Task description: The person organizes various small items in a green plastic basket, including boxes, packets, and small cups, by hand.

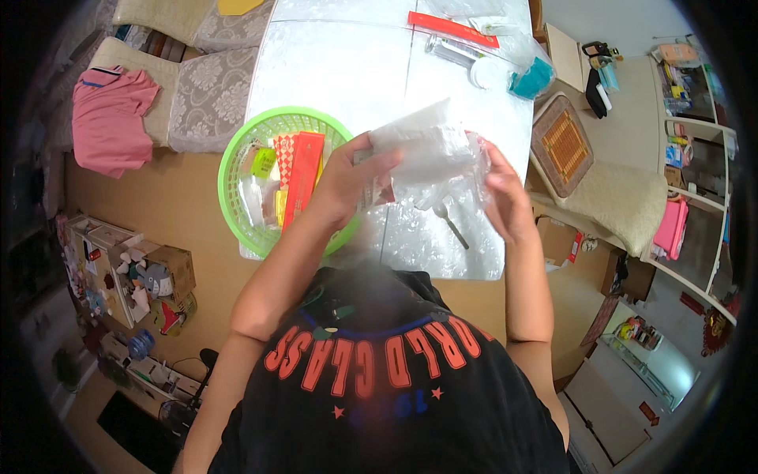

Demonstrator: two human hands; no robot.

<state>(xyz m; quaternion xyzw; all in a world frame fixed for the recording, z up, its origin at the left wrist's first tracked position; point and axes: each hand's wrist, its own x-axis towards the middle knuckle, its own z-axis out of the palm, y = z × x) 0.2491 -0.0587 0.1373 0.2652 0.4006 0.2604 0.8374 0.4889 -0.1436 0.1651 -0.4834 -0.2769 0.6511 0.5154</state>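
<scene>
A clear plastic bag, crinkled and shiny, is stretched between my two hands above the near part of the table. My left hand is closed on the bag's left side, thumb on top. At the bag's right edge my right hand pinches the plastic with its fingertips. Just left of my left hand stands a green plastic basket, partly behind my forearm. Inside it lie a red packet and several small packages. A thin dark-handled utensil lies under the bag, its upper end hidden.
The white table carries a long red packet, a clear jar, a white lid and a teal-ended plastic package at the far right. Cushioned chairs stand at both sides, one with a pink shirt.
</scene>
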